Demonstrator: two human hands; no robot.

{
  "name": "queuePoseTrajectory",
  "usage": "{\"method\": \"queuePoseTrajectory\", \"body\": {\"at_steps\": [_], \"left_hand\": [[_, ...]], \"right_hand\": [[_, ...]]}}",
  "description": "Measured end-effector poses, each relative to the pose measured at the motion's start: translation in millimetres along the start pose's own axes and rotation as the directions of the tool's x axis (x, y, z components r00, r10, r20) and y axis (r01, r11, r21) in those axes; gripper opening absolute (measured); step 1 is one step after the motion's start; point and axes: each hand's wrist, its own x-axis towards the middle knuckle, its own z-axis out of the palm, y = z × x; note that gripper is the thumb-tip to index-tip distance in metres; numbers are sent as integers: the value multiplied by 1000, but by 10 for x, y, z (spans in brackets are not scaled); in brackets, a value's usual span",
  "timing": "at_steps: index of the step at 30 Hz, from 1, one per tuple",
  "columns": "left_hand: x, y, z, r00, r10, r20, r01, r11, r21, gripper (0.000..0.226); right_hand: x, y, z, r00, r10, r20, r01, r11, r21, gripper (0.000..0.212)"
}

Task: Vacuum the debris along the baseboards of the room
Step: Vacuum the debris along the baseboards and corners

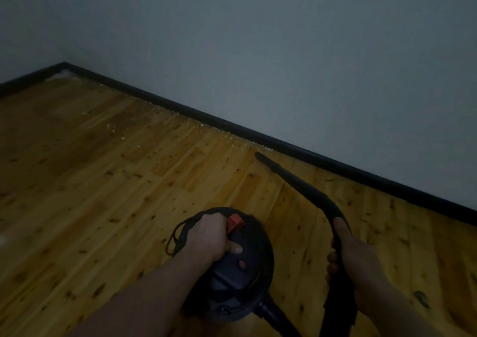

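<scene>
Black plastic fills the lower middle of my view: the round canister vacuum, which I see from above with a red switch on its top. My left hand is wrapped round the handle on top of the canister, fingers curled under it, thumb lying across the housing; a loop of black cord hangs out just left of that hand. My right hand grips the black hose, forefinger stretched forward along the curved tube, the other fingers closed round it. From that grip the black crevice wand runs forward and to the left, and its tip lies low over the floor near the baseboard; whether the tip touches the boards I cannot tell in this dim light.

White crumbs of debris lie scattered on the knotty wooden floor in a band along the black baseboard, starting just beyond the wand tip and running left toward the corner, where a denser pale patch sits. Above the baseboard rises a plain grey wall.
</scene>
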Motion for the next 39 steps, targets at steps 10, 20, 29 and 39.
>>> {"method": "queuePoseTrajectory", "body": {"at_steps": [10,20,29,39], "left_hand": [[553,-139,-261,999,55,4,-54,998,-37,49],[951,-42,-338,990,120,76,-120,993,-7,55],[836,-60,-298,985,174,9,-174,978,119,55],[649,89,-180,981,173,84,-185,967,175,59]], "right_hand": [[120,-131,127,992,26,-123,-19,998,61,48],[304,-395,481,986,-113,-126,108,993,-46,47],[125,-240,466,979,-103,-177,105,994,1,47],[-29,-115,377,988,-89,-125,94,995,38,44]]}}
